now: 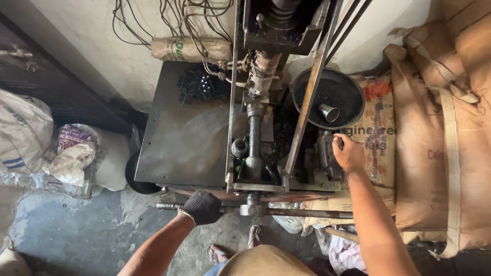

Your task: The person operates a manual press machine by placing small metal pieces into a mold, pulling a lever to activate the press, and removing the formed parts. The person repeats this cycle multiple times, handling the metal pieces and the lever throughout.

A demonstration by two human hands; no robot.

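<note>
Two arms outstretched, gloved left hand [202, 207] gripping crossbar [286, 211]

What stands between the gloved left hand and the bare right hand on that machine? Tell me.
In the head view, the upright threaded screw shaft and its metal frame stand between the left hand and right hand.

tan printed sacks [440, 128] right, white sack [20, 133] left

Dim, soft daylight; sharp focus; deep shadows; wide-angle edge distortion.
</note>
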